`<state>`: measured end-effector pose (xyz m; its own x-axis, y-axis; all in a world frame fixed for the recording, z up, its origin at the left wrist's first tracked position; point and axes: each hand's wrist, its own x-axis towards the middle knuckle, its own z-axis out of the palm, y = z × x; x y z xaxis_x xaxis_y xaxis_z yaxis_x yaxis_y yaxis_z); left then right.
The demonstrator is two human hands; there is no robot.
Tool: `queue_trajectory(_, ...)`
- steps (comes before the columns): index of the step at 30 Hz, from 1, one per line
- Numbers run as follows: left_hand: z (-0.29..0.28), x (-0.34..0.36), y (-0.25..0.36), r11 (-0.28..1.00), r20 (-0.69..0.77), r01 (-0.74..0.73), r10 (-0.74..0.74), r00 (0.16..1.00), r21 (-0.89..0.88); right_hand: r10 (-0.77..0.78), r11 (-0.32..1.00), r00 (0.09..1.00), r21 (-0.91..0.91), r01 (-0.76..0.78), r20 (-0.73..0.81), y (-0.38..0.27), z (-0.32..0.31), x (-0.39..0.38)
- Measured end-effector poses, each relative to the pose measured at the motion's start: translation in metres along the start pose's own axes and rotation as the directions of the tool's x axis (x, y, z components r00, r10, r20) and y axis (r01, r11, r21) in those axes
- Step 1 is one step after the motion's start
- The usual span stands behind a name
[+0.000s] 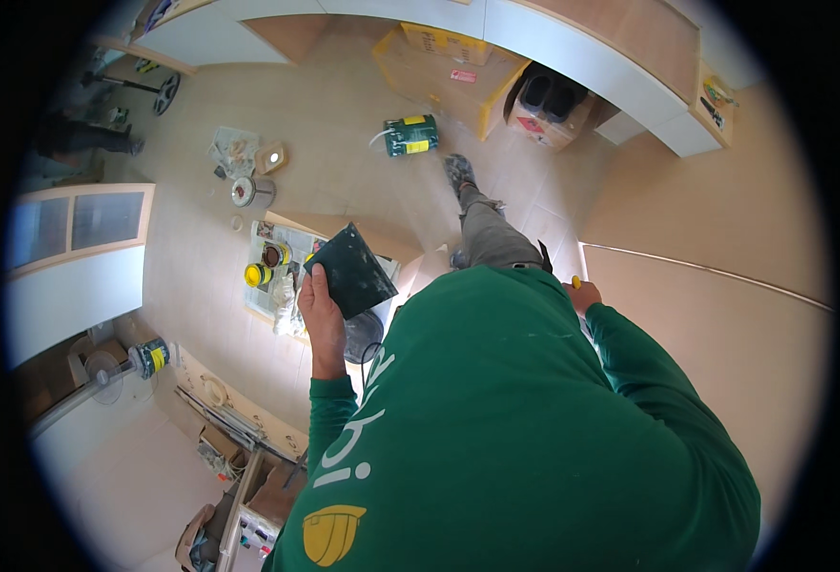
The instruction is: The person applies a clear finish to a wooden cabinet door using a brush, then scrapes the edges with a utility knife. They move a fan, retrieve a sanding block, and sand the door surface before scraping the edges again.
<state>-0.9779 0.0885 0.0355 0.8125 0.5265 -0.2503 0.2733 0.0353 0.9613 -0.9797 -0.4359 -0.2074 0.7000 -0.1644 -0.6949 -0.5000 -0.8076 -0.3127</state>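
My left hand [320, 315] is closed on the lower left edge of a flat, dark green-black rectangular plate [355, 275] with pale smears. It is held out before my body, its underside out of sight. My right hand [584, 296] is out to the right beside the beige wall, wrapped around a tool with a yellow handle end [576, 281]. My body hides the rest of that tool, so its kind cannot be made out. Past the plate, an open yellow-rimmed tin [257, 275] and a tin with brown contents [275, 255] stand on newspaper [266, 303].
A dark green bucket [410, 135] lies beyond my foot. Farther off are a plastic-wrapped box [444, 81] and a carton with black shoes [549, 100]. A lidded can [251, 192] stands left. Another person's leg [86, 141] shows far left. A beige wall [706, 305] runs along my right.
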Motion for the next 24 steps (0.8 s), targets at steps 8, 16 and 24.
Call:
queue_trajectory(8,0.049,0.038,0.044,0.994,-0.102,0.016,-0.027,0.994,-0.111,-0.039,0.999,0.989,0.021,0.036,0.145,0.022,0.005,0.080)
queue_trajectory(16,0.162,0.094,0.092,0.997,-0.072,-0.033,0.029,0.997,-0.066,-0.018,0.970,1.000,0.243,0.019,-0.008,0.060,-0.071,0.185)
queue_trajectory(24,0.208,0.133,0.126,0.984,-0.083,-0.029,0.015,0.996,-0.177,0.072,0.940,0.997,0.333,-0.075,0.021,0.028,-0.136,0.220)
